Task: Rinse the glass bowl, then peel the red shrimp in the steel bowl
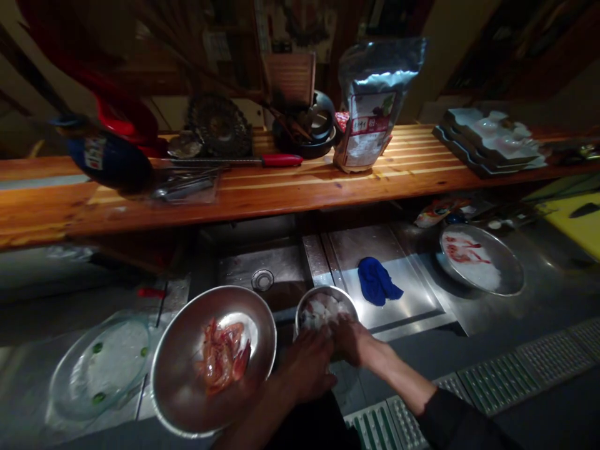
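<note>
Both hands meet over the near rim of a small metal bowl (301, 308) that holds whitish, translucent pieces (323, 309), like ice. My left hand (310, 359) is curled beside the bowl's near side, thumb toward me. My right hand (352, 340) reaches in from the right, its bent fingers at the pieces. Shadow and blur hide what lies between the fingers of both hands. To the left, a large metal bowl (175, 350) holds several reddish shrimp (224, 356).
A sink (285, 272) lies beyond the bowls, a blue cloth (376, 281) on steel right of it. A glass plate (70, 381) stands left; another metal bowl (509, 269) with shrimp on white stands right. A wooden shelf (262, 197) bears a silver pouch (372, 119) and a red-handled knife (281, 160).
</note>
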A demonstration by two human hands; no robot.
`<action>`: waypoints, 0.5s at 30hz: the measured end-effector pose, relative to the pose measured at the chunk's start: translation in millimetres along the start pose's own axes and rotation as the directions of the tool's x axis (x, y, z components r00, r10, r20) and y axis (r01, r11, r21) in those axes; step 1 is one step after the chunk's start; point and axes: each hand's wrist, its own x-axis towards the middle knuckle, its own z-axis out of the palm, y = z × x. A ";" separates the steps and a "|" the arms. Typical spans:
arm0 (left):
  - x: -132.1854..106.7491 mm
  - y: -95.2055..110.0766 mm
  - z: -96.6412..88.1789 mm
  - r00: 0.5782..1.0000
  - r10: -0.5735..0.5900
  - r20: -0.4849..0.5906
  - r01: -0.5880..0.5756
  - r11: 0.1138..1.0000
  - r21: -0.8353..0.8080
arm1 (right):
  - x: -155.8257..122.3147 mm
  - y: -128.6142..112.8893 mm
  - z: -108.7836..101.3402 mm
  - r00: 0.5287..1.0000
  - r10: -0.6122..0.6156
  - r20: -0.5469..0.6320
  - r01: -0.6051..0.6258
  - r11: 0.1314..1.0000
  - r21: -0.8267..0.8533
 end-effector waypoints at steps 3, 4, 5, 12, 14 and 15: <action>-39.5 -23.9 -22.9 0.970 -0.059 -0.238 0.058 0.998 -0.010 | -20.4 -4.4 -27.6 0.978 0.112 -0.173 -0.103 0.993 0.064; -49.6 -36.7 -32.0 0.930 -0.103 -0.352 0.108 0.994 -0.007 | -23.9 -5.3 -34.0 0.951 0.166 -0.260 -0.148 0.985 0.086; -58.0 -51.5 -41.8 0.875 -0.148 -0.460 0.159 0.987 -0.014 | -25.2 -6.4 -38.2 0.913 0.219 -0.345 -0.193 0.975 0.108; -81.6 -180.5 -109.2 0.605 -0.388 -0.695 0.483 0.873 -0.067 | 24.0 -41.6 -32.5 0.685 0.384 -0.619 -0.243 0.921 0.304; -80.4 -210.7 -125.3 0.652 -0.413 -0.636 0.557 0.830 0.032 | 57.5 -55.4 -40.1 0.670 0.354 -0.652 -0.185 0.931 0.315; -78.4 -223.8 -133.4 0.665 -0.420 -0.617 0.577 0.814 0.068 | 78.4 -60.2 -48.2 0.663 0.381 -0.645 -0.189 0.918 0.348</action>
